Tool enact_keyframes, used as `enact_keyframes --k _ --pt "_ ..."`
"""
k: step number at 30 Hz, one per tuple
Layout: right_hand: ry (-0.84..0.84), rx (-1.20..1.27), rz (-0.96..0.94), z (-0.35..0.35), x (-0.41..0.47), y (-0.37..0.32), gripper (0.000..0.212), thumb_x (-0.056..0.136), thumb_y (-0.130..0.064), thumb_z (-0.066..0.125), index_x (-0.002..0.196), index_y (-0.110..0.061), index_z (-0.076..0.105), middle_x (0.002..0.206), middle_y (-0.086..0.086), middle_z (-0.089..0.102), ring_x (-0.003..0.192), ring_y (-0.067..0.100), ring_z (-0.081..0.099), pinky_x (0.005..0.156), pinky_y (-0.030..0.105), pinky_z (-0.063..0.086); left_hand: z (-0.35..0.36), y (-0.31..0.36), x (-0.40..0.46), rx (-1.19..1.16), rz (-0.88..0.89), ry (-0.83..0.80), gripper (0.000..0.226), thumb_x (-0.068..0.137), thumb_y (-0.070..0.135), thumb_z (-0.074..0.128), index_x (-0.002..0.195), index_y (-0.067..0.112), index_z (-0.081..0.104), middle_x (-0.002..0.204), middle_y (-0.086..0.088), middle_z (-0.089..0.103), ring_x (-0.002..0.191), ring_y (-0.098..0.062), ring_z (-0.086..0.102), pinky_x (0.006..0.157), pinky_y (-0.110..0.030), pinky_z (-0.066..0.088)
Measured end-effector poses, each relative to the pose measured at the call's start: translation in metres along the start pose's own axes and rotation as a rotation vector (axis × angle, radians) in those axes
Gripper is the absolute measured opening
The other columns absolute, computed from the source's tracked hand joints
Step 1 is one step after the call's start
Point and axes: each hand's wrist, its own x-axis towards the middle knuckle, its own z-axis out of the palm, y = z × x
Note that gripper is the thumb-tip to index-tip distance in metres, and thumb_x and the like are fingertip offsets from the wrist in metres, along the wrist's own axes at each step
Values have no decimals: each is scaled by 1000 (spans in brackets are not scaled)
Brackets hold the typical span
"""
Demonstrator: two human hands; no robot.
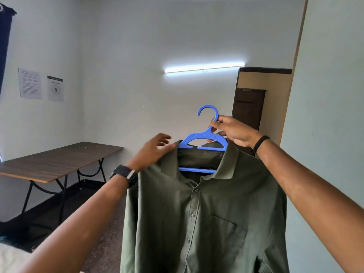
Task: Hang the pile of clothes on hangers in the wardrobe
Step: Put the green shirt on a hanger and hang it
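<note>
- Step in hand, as I judge it: dressing one garment onto its hanger. The green shirt [204, 219] hangs in front of the person, held up in the air at about 5 o'clock in the head view.
- The blue hanger [203, 139] sits inside the shirt's collar, at about 3 o'clock from centre; hook up and free, lower bar visible through the open neck.
- Right hand [233, 131]: fingers and thumb pinch the hanger's neck just under the hook, carrying the load.
- Left hand [152, 149]: fingers extended, not closed round anything, resting against the shirt's shoulder and collar edge on that side; it appears to be smoothing or seating the fabric over the hanger arm.
- Buttons look done up below the collar; the shirt's own right shoulder seems seated, the other is under the left hand, so I cannot confirm it.
- No wardrobe or rail in view. The clothes pile is not identifiable.
- Surroundings: folding table [59, 164] at 9 o'clock, tube light [203, 68] on the wall at 1 o'clock, dark doorway [249, 107] at 3 o'clock.
- Next move, by judgement: finish settling the shoulder, then turn towards the wardrobe and hook the hanger over the rail, keeping it level so the shirt does not slide off.
</note>
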Motion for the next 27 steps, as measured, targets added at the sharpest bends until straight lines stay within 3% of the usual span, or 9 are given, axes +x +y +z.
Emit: enact_keyframes --k 3,7,9,13,16,19,22,25,27 --pt "-34 -11 -15 6 0 2 13 100 -21 45 98 -14 55 99 11 65 90 33 68 88 37 54 11 18 5 231 80 -165 23 89 38 63 109 26 59 87 14 59 79 -4 54 68 -14 39" --pt "3 -103 -47 3 1 7 19 95 -29 54 108 -15 57 109 9 65 107 32 63 100 46 46 16 12 6 168 121 -6 11 87 30 66 86 29 56 80 2 64 72 -15 55 66 -29 45" --pt "-48 -295 -18 -5 -1 9 37 89 -35 61 123 -21 52 118 6 61 113 25 57 103 42 41 15 9 6 175 133 80 15 85 30 68 83 32 54 83 1 65 76 -20 56 72 -37 46" --pt "-157 -650 64 -10 -2 20 55 84 -44 66 128 -14 54 124 5 57 114 23 52 100 36 40 6 11 5 137 139 189 19 80 28 74 83 20 58 87 3 66 81 -16 58 74 -31 45" --pt "-216 -447 85 -11 -4 29 63 73 -51 69 125 -18 57 125 3 60 118 22 54 105 37 40 0 14 4 123 148 276 26 77 30 77 78 14 57 81 2 64 77 -15 57 69 -26 44" --pt "-320 -257 169 -17 -2 41 57 75 -28 77 127 -16 56 126 7 63 120 23 57 104 41 44 -6 11 3 187 145 311 31 77 32 77 80 10 57 76 1 61 73 -19 54 64 -22 42" --pt "-298 -311 119 -13 3 53 28 89 -11 65 116 -10 64 117 10 68 109 24 64 95 39 52 -13 11 2 282 163 238 36 78 34 76 90 7 55 80 -2 60 73 -20 53 59 -14 37" --pt "-66 -462 -30 1 9 60 28 91 -30 63 113 -14 65 113 4 67 105 23 63 96 40 49 -27 17 1 357 96 48 47 77 38 76 110 15 50 89 0 59 77 -15 54 66 -13 40" --pt "77 -563 -107 10 14 60 29 92 -35 60 113 -15 62 112 6 64 104 23 58 90 34 46 -40 20 0 292 -11 -122 57 76 36 78 122 23 47 100 -1 61 90 -17 58 80 -24 46"
